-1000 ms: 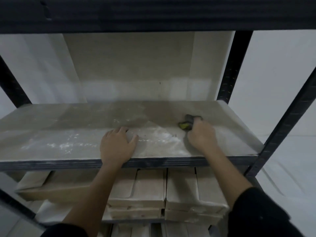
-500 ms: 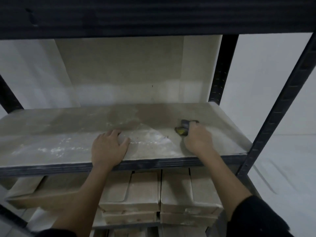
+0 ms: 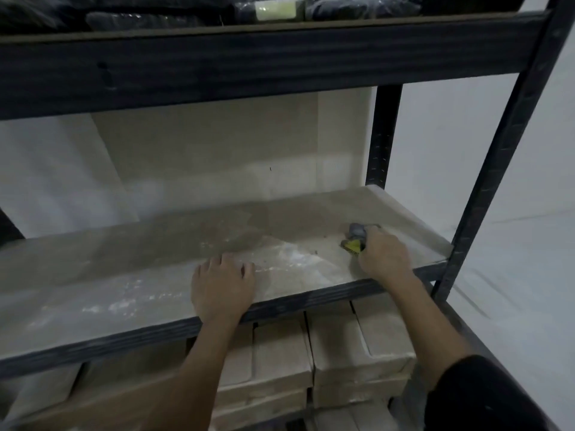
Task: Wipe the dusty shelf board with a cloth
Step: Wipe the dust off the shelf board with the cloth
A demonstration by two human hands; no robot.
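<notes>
The dusty shelf board [image 3: 124, 275] is a pale grey panel in a dark metal rack, with white dust streaks along its front and middle. My right hand [image 3: 384, 258] grips a bunched grey and yellow cloth [image 3: 354, 237] and holds it against the board near the right end. My left hand [image 3: 222, 287] lies flat on the board's front edge near the middle, fingers spread. White powder lies between the two hands.
Dark rack uprights [image 3: 381, 135] stand at the right. The beam of the upper shelf [image 3: 249, 57] crosses overhead, with dark wrapped packages [image 3: 155, 17] on it. Cardboard boxes [image 3: 357, 346] are stacked on the shelf below. A white wall is behind.
The view has tilted up and shifted left, so the upper shelf shows. Both hands keep nearly the same places on the board; the cloth has barely moved.
</notes>
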